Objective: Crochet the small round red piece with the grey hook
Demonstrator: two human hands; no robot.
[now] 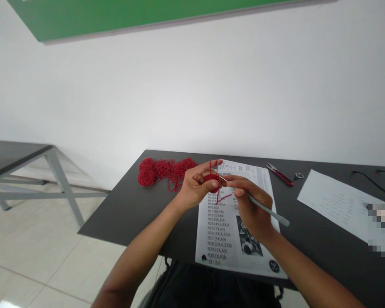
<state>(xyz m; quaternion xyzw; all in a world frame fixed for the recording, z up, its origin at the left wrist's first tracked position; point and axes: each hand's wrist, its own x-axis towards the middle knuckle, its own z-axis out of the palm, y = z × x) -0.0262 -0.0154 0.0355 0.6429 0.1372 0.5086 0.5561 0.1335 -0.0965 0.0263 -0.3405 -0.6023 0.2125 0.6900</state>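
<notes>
My left hand [195,186] pinches a small round red crochet piece [211,180], with red yarn looped over its raised forefinger. My right hand [252,205] grips a grey crochet hook [269,212] whose tip points left into the red piece. Both hands hover above a printed pattern sheet [224,231] that lies on the dark table [131,209]. A loose tangle of red yarn [165,171] rests on the table to the left of my hands, and a strand runs from it toward the piece.
Red thread snips [279,174] and a small metal ring [298,175] lie behind the sheet on the right. A second sheet of paper [336,201] and a black cable [374,182] sit at far right. Another table [16,156] stands at left over the tiled floor.
</notes>
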